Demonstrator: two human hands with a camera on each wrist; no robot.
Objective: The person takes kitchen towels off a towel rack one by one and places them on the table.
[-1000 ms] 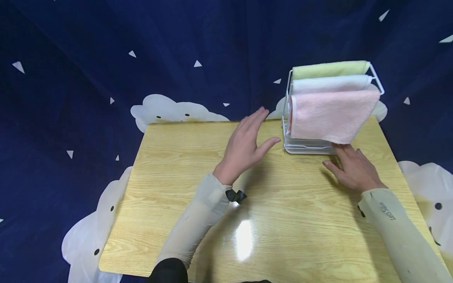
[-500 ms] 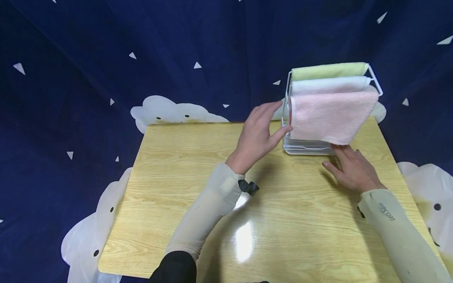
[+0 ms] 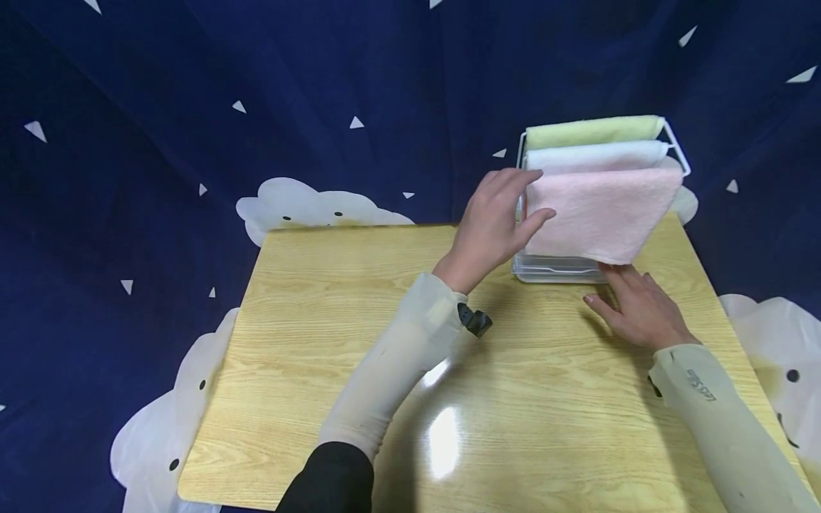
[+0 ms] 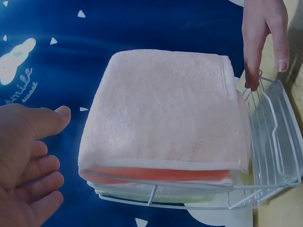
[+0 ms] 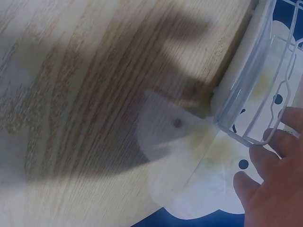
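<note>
Three folded towels hang on a white wire rack at the table's back right. The pink towel is in front, the white towel behind it, the green towel at the back. My left hand is raised at the rack's left side, thumb and fingers apart. In the left wrist view, a gap separates that left hand from the pink towel. With its fingertips, my right hand touches the rack's front right corner, below the pink towel's lower edge. The right hand holds nothing.
The wooden table extends to the left and front of the rack. Behind it hangs a dark blue curtain with white triangles and cloud shapes. A clear tray forms the rack's bottom.
My left hand has moved right, from beside the rack to the pink towel's left edge in the head view. My right hand has stayed at the rack's front corner.
</note>
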